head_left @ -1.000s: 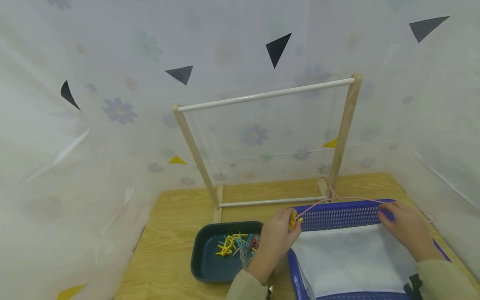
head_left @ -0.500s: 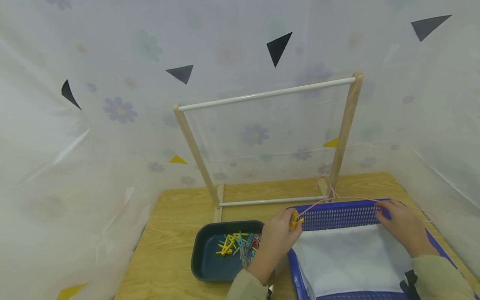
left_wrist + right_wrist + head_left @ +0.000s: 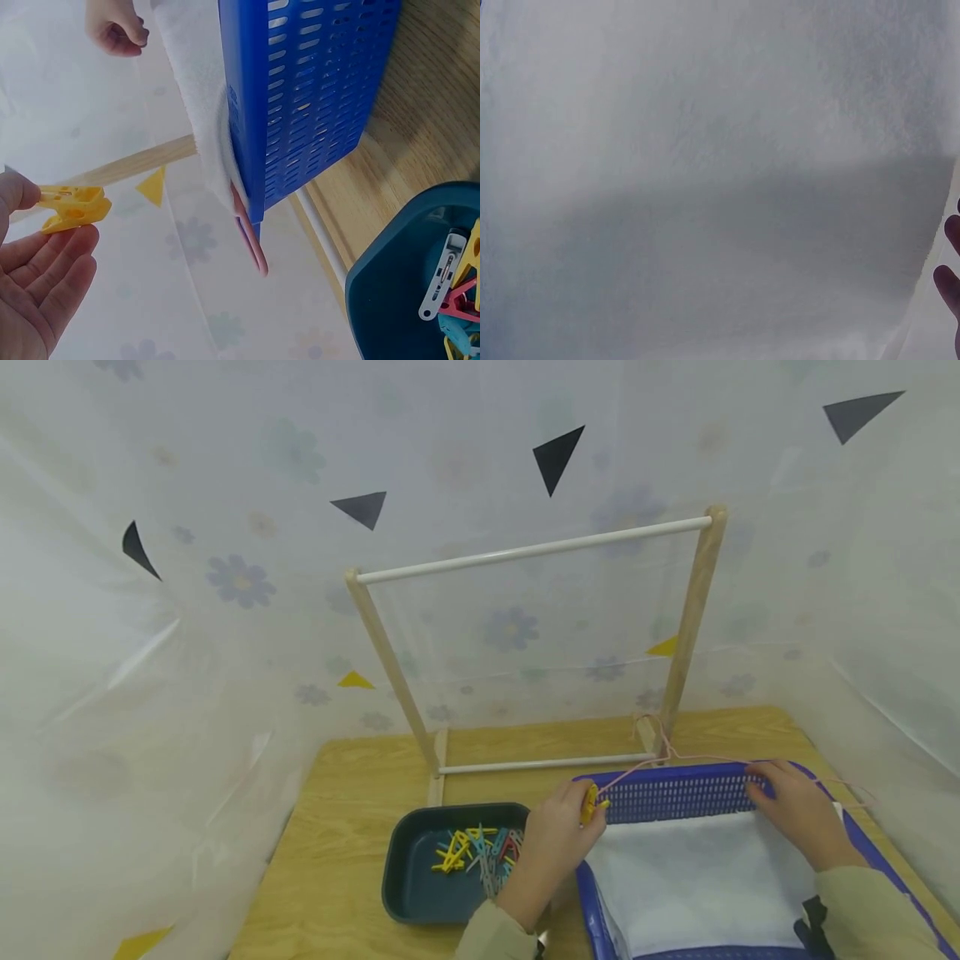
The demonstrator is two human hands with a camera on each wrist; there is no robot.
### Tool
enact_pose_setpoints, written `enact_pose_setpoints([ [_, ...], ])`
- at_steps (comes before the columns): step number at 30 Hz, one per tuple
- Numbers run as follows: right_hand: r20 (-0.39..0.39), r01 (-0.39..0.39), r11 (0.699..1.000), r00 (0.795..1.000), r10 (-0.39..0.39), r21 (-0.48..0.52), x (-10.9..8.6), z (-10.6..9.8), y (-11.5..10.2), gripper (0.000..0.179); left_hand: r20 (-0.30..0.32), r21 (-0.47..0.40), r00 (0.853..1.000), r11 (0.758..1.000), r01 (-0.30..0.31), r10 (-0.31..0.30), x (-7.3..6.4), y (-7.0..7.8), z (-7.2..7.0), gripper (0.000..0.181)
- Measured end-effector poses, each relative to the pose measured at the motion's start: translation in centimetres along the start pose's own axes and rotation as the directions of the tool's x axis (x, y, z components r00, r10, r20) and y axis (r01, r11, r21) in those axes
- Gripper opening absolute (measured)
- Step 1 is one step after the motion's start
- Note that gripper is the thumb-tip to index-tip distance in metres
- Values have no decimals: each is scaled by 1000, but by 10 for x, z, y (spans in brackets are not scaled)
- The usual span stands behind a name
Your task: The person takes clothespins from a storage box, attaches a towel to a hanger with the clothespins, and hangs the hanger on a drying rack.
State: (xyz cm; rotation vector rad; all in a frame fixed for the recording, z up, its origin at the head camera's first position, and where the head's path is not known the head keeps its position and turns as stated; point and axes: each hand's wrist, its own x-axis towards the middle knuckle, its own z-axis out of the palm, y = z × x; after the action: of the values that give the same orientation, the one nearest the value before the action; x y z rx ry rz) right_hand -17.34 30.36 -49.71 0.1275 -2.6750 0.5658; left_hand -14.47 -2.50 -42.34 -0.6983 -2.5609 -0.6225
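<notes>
While our left hand (image 3: 555, 828) still pinches the yellow clothespin (image 3: 589, 803) between thumb and fingers near the far left corner of the blue basket (image 3: 667, 795), we see our right hand (image 3: 801, 806) slightly further left than a second ago, above the white cloth (image 3: 705, 881), fingers loosely bent.
</notes>
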Motion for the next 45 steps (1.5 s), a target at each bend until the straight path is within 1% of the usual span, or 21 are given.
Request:
enact_pose_setpoints([
  [3, 6, -7, 1000, 1000, 7, -12, 1, -5, -11, 22, 1, 4, 1000, 1000, -5, 5, -1, 0, 1, 29],
  [4, 6, 0, 1000, 1000, 0, 0, 2, -6, -13, 21, 3, 5, 1000, 1000, -5, 5, -1, 0, 1, 29],
  [6, 3, 7, 1000, 1000, -7, -10, 3, -7, -16, 21, 4, 8, 1000, 1000, -6, 6, -1, 0, 2, 29],
  [9, 22, 9, 1000, 1000, -9, -6, 5, -8, -17, 23, -11, 22, 1000, 1000, -22, 22, -1, -1, 3, 28],
  [12, 50, -8, 1000, 999, 8, -11, 7, -7, -17, 25, -34, 30, 998, 999, -43, 44, -2, -2, 3, 28],
  [15, 61, -14, 1000, 998, 15, -19, 10, -5, -16, 27, -43, 30, 998, 998, -53, 54, -2, -3, 4, 28],
  [19, 77, -18, 1000, 997, 19, -23, 13, -3, -14, 27, -34, 31, 998, 998, -54, 55, -2, -2, 4, 28],
  [24, 116, -17, 1000, 993, 20, -24, 16, -1, -12, 31, -22, 35, 998, 998, -51, 52, -3, -2, 3, 28],
  [28, 151, -13, 999, 988, 19, -37, 19, 1, -10, 35, 3, 28, 1000, 999, -31, 31, -3, -2, 3, 28],
  [32, 165, 4, 999, 986, 2, -39, 21, 3, -8, 37, 30, 16, 1000, 1000, -8, 8, -2, -1, 3, 28],
  [38, 177, 15, 999, 984, -7, -44, 22, 3, -7, 37, 24, 12, 1000, 1000, -16, 16, -3, -3, 4, 28],
  [41, 166, 31, 999, 986, -24, -43, 23, 3, -5, 35, 21, 11, 1000, 1000, -22, 22, -4, -3, 4, 28],
  [45, 168, 27, 999, 986, -20, -37, 24, 4, -4, 34, 13, 23, 999, 999, -32, 31, -5, -4, 5, 28],
])
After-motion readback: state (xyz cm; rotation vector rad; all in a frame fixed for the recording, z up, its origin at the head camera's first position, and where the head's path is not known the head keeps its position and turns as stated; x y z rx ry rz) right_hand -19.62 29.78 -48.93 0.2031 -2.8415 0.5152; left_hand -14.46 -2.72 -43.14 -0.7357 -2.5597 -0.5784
